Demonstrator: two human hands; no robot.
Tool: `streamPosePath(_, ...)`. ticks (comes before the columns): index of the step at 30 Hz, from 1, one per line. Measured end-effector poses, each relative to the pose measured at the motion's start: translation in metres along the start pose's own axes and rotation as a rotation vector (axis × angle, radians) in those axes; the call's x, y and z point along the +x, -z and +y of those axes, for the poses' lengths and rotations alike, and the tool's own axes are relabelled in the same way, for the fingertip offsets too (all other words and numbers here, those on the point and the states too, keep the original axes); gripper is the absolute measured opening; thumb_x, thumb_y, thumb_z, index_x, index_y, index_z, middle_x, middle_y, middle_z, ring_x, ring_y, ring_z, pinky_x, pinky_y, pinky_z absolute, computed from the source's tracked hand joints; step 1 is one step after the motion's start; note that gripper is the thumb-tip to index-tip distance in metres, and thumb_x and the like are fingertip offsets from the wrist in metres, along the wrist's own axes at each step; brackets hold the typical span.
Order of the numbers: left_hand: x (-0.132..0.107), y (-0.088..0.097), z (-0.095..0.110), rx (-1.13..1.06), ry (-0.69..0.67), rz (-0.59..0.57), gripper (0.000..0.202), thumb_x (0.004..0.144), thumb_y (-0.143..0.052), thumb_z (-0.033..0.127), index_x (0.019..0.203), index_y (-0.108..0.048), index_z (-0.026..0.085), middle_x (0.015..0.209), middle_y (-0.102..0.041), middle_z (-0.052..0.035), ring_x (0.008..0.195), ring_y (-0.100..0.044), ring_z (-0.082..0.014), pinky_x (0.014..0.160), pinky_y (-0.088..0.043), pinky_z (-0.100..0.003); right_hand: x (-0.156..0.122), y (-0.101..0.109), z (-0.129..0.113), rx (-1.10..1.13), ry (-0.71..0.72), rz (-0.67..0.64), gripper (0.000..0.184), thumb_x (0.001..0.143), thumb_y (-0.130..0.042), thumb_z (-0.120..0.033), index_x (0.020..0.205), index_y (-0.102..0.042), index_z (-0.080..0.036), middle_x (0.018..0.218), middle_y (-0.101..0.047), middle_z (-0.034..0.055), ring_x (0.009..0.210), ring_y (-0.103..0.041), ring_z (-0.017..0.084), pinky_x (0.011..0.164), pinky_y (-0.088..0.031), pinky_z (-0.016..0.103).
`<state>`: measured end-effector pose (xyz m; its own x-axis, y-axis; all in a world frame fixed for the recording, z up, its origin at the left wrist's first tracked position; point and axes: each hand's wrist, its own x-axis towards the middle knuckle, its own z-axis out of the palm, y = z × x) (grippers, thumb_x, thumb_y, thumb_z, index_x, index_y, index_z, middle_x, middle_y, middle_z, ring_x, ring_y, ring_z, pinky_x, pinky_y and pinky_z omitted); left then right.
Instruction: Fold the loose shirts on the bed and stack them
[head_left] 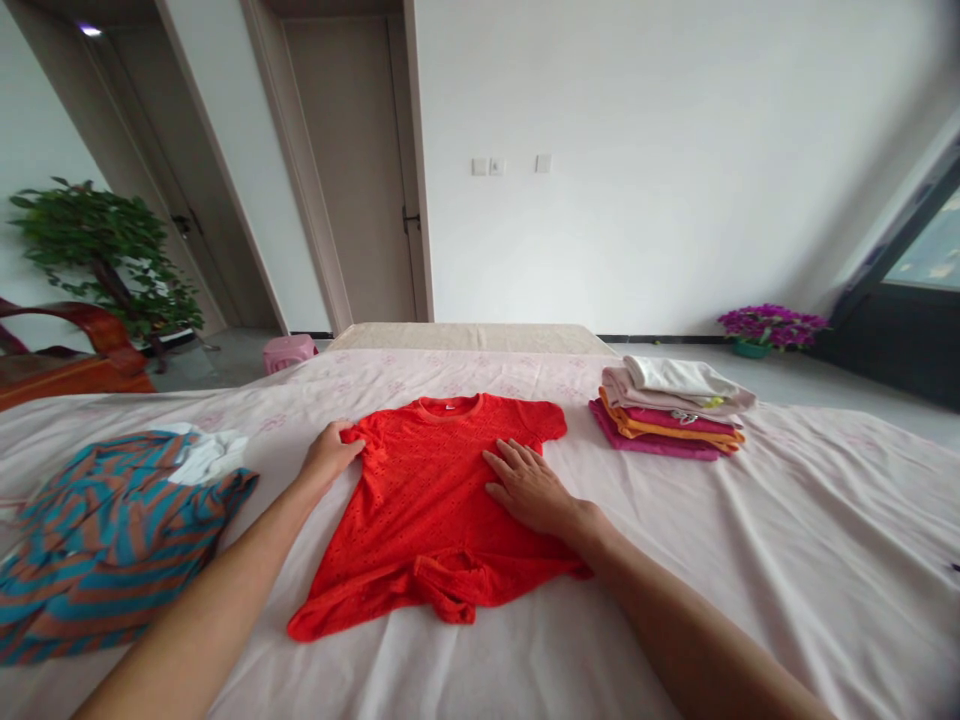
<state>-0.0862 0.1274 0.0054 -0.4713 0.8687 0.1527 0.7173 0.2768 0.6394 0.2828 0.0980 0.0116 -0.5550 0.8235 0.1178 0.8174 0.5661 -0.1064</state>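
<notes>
Short of the far edge of the surface [787, 570], a red top [431, 485] is being pinched at one sleeve [369, 431] by the left hand [328, 455], pressed by the open, non-gripping right hand [534, 490], seemingly against wrinkling

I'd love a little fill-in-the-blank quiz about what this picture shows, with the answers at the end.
1. The left hand holds the red garment by its short ______.
2. The right hand rests on the same garment, palm facing ______.
3. The crumpled cloth at the picture's left has a pattern of blue and brown ______.
4. The top cloth of the folded stack is coloured ______.

Missing words: sleeve; down; stripes; white.
</notes>
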Motion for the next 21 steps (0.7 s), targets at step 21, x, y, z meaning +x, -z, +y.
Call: streamPosePath(21,-0.063,-0.05,0.068,0.369,-0.642,-0.158,0.056,0.097,-0.034,0.038,0.141,-0.048,0.007,0.145,-0.052,-0.0177,0.136,-0.046,-0.0253,0.115,-0.033,-0.038,0.023,0.022,0.09,0.176,-0.63,0.297,0.042,0.093,-0.039,-0.021,0.129,-0.059,-0.016,0.128,-0.062,0.0148,0.119,-0.057,0.026,0.098,-0.043,0.033)
